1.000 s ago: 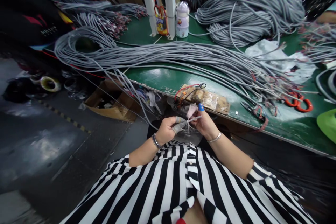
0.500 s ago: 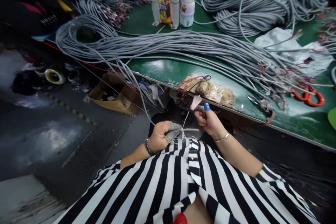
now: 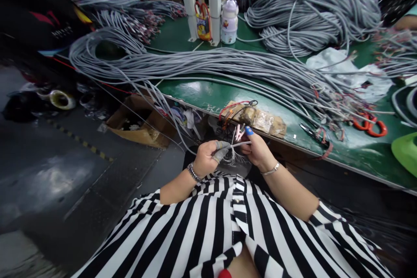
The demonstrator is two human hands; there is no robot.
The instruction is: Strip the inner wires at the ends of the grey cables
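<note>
The cable (image 3: 241, 143) was held in front of the striped shirt (image 3: 182, 234), below the near edge of the bench (image 3: 190, 89). Its end projected from the left fingers toward the right hand (image 3: 259, 153), with its long axis running nearly across the view and rising slightly to the right. The left hand (image 3: 208, 157) was the nearer to the point where the pale strands (image 3: 232, 155) spread and hung downward. The left thumb and forefinger, both in grey covers, were pinched on the cable just behind that point. The right fingers were bent and drawn narrow about the pink clip (image 3: 239, 133), which stood up beside the blue-capped thumb; the cable's tip overlapped these fingers, but whether it was gripped by them could not be told.

By count, one cable end, one clip and two hands were shown at the work. On the bench were seen one wooden block (image 3: 265, 122), one pair of pliers (image 3: 312, 132), one pair of red handles (image 3: 370, 126) and one bottle (image 3: 229, 24). One carton (image 3: 151, 134) was seen below. The strands, and the cables of the long bundle (image 3: 208, 64), were too crowded to be counted.
</note>
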